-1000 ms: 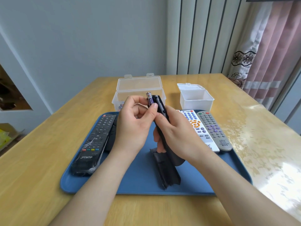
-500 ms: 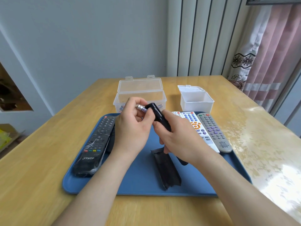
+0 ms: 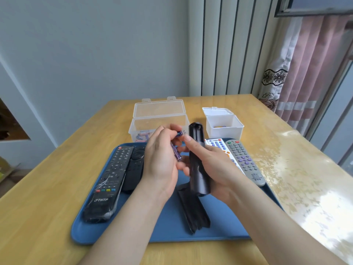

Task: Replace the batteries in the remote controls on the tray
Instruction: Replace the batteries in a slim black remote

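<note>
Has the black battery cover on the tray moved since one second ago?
No. The battery cover still lies at the same place on the blue tray, near its front edge.

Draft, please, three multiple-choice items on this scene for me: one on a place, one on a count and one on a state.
1. Where does the loose black cover lie?
A. On the blue tray
B. In the white box
C. On the bare table

2. How many remotes lie on the tray, unheld?
A. Two
B. Four
C. Six

3. How is the battery bay of the slim black remote in the right hand?
A. Closed by its cover
B. Open
C. Taped over

Answers:
1 A: the cover rests on the tray below the hands.
2 B: a large black remote and a small black remote lie left, a white remote and a grey remote right.
3 B: the bay shows bare, while the left hand holds the purple batteries.
</note>
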Demonstrator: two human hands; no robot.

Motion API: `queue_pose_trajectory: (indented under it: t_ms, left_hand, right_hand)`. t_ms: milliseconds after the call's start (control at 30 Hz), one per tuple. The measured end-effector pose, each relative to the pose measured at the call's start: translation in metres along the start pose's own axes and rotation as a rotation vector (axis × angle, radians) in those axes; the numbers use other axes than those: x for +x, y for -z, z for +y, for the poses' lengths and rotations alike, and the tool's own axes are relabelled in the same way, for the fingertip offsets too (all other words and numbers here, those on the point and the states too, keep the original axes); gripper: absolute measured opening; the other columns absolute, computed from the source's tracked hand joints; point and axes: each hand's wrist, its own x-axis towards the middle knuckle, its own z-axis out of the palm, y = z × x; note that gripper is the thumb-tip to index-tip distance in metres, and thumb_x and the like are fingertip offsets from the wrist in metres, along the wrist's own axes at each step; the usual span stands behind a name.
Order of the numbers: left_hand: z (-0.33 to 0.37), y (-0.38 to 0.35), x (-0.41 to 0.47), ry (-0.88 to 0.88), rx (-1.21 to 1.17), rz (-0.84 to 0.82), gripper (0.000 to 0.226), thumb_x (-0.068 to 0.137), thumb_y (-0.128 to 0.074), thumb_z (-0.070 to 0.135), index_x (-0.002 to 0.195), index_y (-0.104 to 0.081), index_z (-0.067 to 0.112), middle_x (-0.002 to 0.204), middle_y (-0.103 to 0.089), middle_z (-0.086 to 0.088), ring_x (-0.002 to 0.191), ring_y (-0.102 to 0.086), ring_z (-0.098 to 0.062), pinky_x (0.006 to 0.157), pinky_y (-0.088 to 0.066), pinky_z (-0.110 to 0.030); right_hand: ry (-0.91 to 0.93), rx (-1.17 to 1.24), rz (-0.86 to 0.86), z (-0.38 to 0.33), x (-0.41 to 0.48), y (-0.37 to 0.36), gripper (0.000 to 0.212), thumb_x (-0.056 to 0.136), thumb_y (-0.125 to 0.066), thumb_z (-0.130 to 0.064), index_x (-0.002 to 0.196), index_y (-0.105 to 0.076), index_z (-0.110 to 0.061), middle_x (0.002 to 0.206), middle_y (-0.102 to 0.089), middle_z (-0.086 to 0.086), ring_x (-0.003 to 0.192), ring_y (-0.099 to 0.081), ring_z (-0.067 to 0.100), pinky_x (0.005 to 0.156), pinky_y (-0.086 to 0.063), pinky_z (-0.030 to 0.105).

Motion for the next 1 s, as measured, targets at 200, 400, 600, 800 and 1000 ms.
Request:
queue_pose_trajectory:
  t_ms: [200, 400, 600, 800, 1000]
  left_hand:
    - [-0.008, -0.025, 0.017, -0.101, 0.254, -0.050, 0.037, 0.096, -0.033, -0.006, 0.085, -0.063, 0.013, 0.074, -0.062, -0.005, 0.056, -0.056, -0.006, 0.049, -0.045, -0.015]
    - [-0.026, -0.062, 0.052, -0.104, 0.294, 0.073, 0.040, 0.087, -0.034, 0.001, 0.068, -0.061, 0.023, 0.071, -0.059, -0.001, 0.069, -0.057, -0.019, 0.062, -0.046, -0.032]
    - [-0.023, -0.100, 0.118, -0.158, 0.569, -0.043, 0.038, 0.086, -0.039, 0.003, 0.062, -0.061, 0.023, 0.062, -0.056, 0.005, 0.068, -0.053, -0.017, 0.071, -0.045, -0.028]
    - [-0.057, -0.108, 0.155, 0.037, 0.773, -0.322, 0.036, 0.090, -0.037, -0.003, 0.083, -0.066, 0.017, 0.090, -0.063, -0.006, 0.091, -0.057, -0.020, 0.080, -0.045, -0.029]
    - [-0.029, -0.085, 0.153, 0.128, 0.169, -0.207, 0.035, 0.091, -0.035, -0.004, 0.084, -0.066, 0.011, 0.073, -0.063, -0.004, 0.075, -0.062, -0.019, 0.077, -0.051, -0.032]
  right_hand:
    - [0.095, 0.134, 0.044, -0.027, 0.006, 0.012, 0.011, 0.085, -0.065, 0.005, 0.095, -0.064, 0.000, 0.064, -0.066, 0.006, 0.055, -0.066, 0.010, 0.050, -0.051, 0.014]
    - [0.094, 0.068, 0.068, -0.047, 0.012, 0.025, 0.008, 0.088, -0.062, 0.001, 0.093, -0.062, -0.006, 0.064, -0.060, 0.005, 0.049, -0.057, 0.010, 0.046, -0.048, 0.018]
    - [0.221, -0.089, 0.265, -0.083, 0.035, 0.070, 0.014, 0.085, -0.066, 0.003, 0.095, -0.057, -0.002, 0.076, -0.059, 0.015, 0.053, -0.059, 0.018, 0.045, -0.046, 0.020]
    - [0.264, -0.215, 0.382, -0.094, 0.066, 0.104, 0.016, 0.084, -0.064, 0.005, 0.094, -0.054, -0.002, 0.080, -0.052, 0.019, 0.057, -0.052, 0.022, 0.049, -0.043, 0.026]
    - [0.230, -0.458, 0.346, -0.086, 0.078, 0.107, 0.017, 0.081, -0.070, 0.002, 0.092, -0.061, -0.006, 0.080, -0.066, 0.015, 0.062, -0.062, 0.018, 0.066, -0.053, 0.031]
